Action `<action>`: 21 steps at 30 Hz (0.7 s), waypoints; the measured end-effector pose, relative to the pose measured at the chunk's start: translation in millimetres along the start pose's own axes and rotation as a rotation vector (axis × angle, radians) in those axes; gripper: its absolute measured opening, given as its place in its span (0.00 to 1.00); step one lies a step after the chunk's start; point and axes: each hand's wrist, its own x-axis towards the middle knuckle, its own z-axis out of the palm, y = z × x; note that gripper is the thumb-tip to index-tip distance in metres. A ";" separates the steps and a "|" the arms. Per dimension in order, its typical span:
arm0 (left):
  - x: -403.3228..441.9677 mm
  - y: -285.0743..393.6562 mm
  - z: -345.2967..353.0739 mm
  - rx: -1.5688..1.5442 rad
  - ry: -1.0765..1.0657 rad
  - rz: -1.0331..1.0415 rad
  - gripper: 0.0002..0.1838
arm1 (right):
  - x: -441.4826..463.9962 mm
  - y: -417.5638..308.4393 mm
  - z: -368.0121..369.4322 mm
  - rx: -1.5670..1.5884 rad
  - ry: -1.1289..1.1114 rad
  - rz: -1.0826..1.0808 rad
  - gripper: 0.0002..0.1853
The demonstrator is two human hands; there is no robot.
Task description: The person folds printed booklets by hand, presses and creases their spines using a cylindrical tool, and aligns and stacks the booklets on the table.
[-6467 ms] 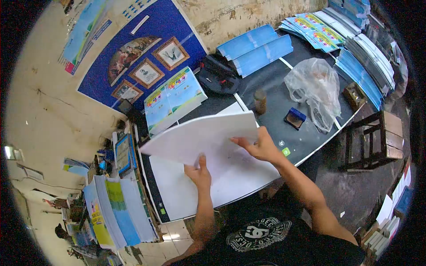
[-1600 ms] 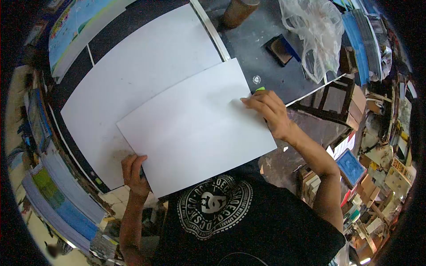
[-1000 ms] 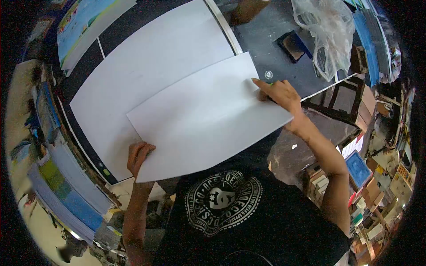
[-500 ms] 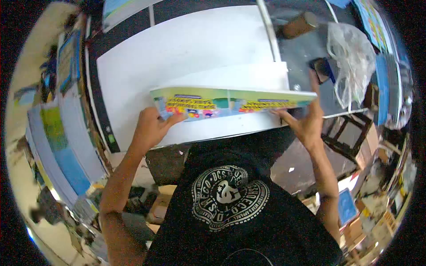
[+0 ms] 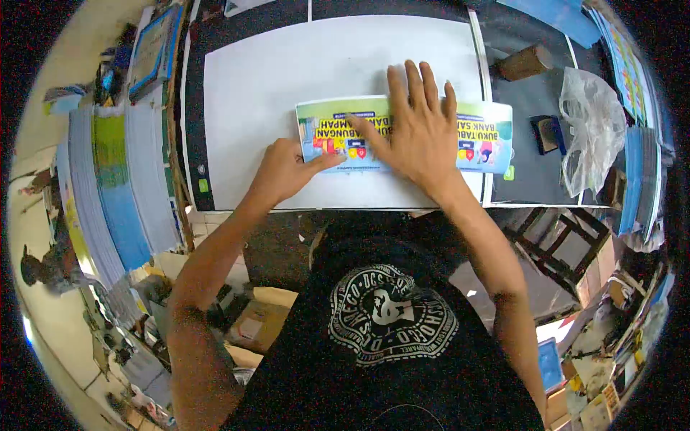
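Colourful printed sheets [image 5: 330, 118], with yellow and blue lettering upside down to me, lie flat near the front edge of a large white board [image 5: 287, 65]. I cannot tell how many sheets are in the pile. My left hand [image 5: 282, 172] is at their left end, thumb over the lower left corner and the other fingers curled at the edge. Across the middle of the print my right hand [image 5: 424, 136] rests flat, fingers spread and pointing away from me, hiding part of the lettering.
Right of the board are a brown cylinder [image 5: 525, 63], a small dark blue box [image 5: 548, 135] and a clear plastic bag [image 5: 593, 129]. Tall paper stacks [image 5: 115, 194] stand at the left. A dark wooden stool frame [image 5: 560, 248] is below the table's right side.
The sheets have gone from tilted up between both hands to lying flat on the board. My right hand has moved from their right end onto their middle. The view has shifted.
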 end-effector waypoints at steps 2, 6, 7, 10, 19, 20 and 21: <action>1.3 4.4 -5.4 0.063 -0.090 -0.153 0.27 | 0.7 4.6 5.3 0.002 0.015 -0.038 0.44; 0.2 13.2 -8.9 0.040 -0.083 -0.176 0.27 | 0.9 6.3 7.4 0.000 -0.062 -0.015 0.44; 1.1 11.3 -8.0 0.018 -0.076 -0.161 0.27 | -0.2 6.1 9.4 0.017 -0.068 0.002 0.44; 3.5 19.1 -11.3 0.065 -0.120 -0.190 0.28 | 0.4 8.5 13.2 0.041 -0.072 0.022 0.44; 18.6 15.8 -51.6 0.188 0.150 -0.053 0.38 | 1.6 3.2 12.0 -0.005 -0.214 0.017 0.45; 13.5 37.3 -62.9 0.217 0.313 -0.040 0.39 | 1.3 3.1 12.7 -0.010 -0.224 0.027 0.44; 9.7 55.2 -68.5 0.220 0.502 0.096 0.36 | 0.7 4.5 15.8 -0.011 -0.239 0.034 0.44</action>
